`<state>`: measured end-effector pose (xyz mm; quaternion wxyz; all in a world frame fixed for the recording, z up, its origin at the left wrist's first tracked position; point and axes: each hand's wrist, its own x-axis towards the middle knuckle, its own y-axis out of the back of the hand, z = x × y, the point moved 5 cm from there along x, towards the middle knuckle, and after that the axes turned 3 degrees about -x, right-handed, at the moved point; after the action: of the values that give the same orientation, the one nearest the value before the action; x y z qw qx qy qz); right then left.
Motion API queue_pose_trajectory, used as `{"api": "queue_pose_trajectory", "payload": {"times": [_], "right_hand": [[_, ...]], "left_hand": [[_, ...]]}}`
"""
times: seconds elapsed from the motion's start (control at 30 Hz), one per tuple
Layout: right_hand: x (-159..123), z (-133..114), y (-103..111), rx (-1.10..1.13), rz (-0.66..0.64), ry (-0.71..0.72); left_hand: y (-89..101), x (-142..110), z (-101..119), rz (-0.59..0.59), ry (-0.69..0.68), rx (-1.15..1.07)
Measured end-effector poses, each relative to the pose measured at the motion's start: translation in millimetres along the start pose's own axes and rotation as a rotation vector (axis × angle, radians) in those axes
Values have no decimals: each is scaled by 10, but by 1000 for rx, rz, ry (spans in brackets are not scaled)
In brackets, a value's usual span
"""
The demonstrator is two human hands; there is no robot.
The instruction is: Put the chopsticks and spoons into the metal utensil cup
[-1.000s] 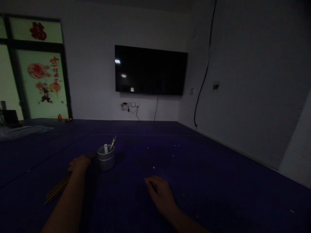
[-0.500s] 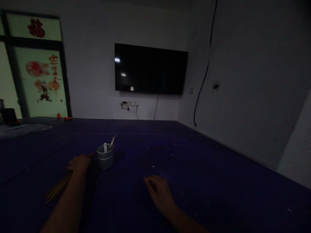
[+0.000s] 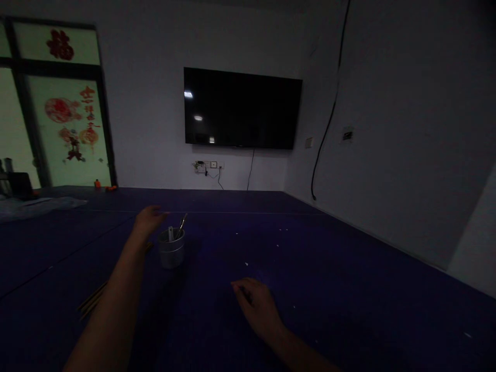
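Note:
My left hand [image 3: 149, 221] is raised just left of and above the rim of a grey cup [image 3: 171, 256]. Its thumb and fingers are apart with nothing between them. In the cup stand a white-handled utensil [image 3: 171, 234], perhaps a spoon, and slim shiny metal utensils [image 3: 182, 224]. A bundle of brown chopsticks [image 3: 92, 300] lies on the purple surface, its middle hidden by my left forearm. My right hand [image 3: 256, 302] rests on the surface right of the cup, fingers curled and thumb tip against them; no object shows in it.
Small white scraps [image 3: 246, 264] are scattered over the purple tabletop [image 3: 217, 320]. Clear plastic sheeting [image 3: 42, 206] lies at the far left, near small orange items [image 3: 110, 188]. A wall-mounted television [image 3: 242, 108] hangs beyond, and a black cable [image 3: 327, 126] runs down the right wall.
My left hand has let go of the chopsticks and moved up and right toward the cup, its fingers parting. The chopsticks stay on the surface. My right hand has hardly moved.

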<state>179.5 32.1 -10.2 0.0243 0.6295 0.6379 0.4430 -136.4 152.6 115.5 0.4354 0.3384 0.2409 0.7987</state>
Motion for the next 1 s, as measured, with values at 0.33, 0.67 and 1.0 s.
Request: {"api": "queue_pose_trajectory", "payload": {"times": [0.33,0.67,1.0], "right_hand": [[-6,-12,12,-1,5,9],[-4,-45,23,-8,7,-4],[-13,15,-8,-15,-1,13]], "left_hand": [[-414,-90,258,-157,-102,39],[-594,-129,159,-208,-114,131],[-581,-145,210,-180,-154,211]]}}
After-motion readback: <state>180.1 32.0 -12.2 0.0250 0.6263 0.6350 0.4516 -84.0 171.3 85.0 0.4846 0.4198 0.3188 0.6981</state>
